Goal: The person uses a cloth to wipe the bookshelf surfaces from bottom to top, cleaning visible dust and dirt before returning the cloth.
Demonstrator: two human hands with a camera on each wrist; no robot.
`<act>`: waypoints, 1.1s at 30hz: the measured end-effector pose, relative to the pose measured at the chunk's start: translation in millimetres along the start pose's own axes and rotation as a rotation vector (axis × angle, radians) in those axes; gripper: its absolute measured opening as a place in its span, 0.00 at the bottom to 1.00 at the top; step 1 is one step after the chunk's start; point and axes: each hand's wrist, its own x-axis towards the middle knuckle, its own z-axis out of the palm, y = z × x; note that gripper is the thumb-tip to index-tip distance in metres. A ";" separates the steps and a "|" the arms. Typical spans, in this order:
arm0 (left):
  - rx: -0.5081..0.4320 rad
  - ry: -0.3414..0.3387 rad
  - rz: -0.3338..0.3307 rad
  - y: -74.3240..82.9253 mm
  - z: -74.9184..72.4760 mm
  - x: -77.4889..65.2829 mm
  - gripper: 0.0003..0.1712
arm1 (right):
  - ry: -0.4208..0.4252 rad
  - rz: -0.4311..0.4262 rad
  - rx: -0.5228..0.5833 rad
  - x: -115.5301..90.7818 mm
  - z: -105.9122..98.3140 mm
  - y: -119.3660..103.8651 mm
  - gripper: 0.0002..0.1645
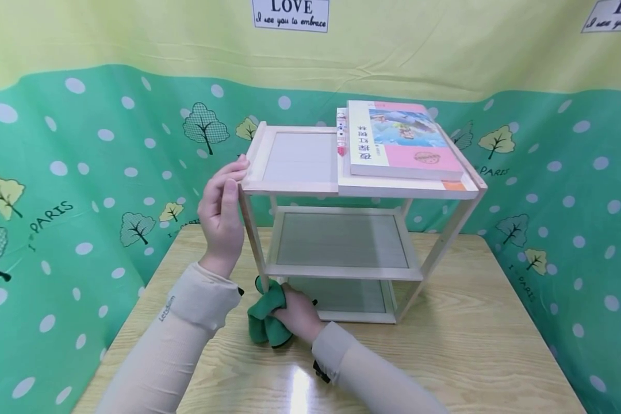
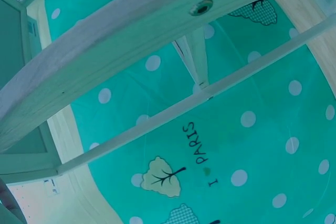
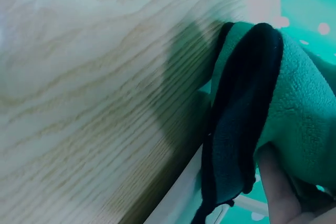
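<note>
A pale wooden three-tier shelf point(image 1: 341, 272) stands on the table. My left hand point(image 1: 222, 218) holds its top left front corner, fingertips on the upper rim and thumb by the upright. Low down, my right hand point(image 1: 301, 315) grips a bunched green cloth point(image 1: 264, 322) with dark edging around the lower part of the front left leg. In the right wrist view the cloth point(image 3: 307, 108) covers much of the leg, and a finger point(image 3: 278, 184) presses into it. The left wrist view shows the shelf's wooden frame point(image 2: 121, 38) up close; the left hand is almost wholly out of that view.
On the right half of the top tier lies a pink and white book point(image 1: 362, 123) over a larger white one point(image 1: 393, 187), beside a narrow patterned item point(image 1: 341, 132). A green and yellow printed curtain point(image 1: 108, 172) surrounds the wood-grain table point(image 1: 471, 333).
</note>
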 end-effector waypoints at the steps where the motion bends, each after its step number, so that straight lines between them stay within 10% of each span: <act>1: 0.000 0.000 0.000 0.0 0.1 0.0 0.14 | 0.012 0.003 0.003 -1.1 0.3 -0.7 0.21; 18: -0.006 -0.001 0.002 -0.1 0.4 0.4 0.14 | 0.219 0.090 0.490 -17.4 3.3 -29.1 0.20; 33: -0.012 -0.001 0.000 -1.2 -0.1 0.3 0.14 | 0.282 0.103 0.701 -23.0 -8.1 -51.6 0.25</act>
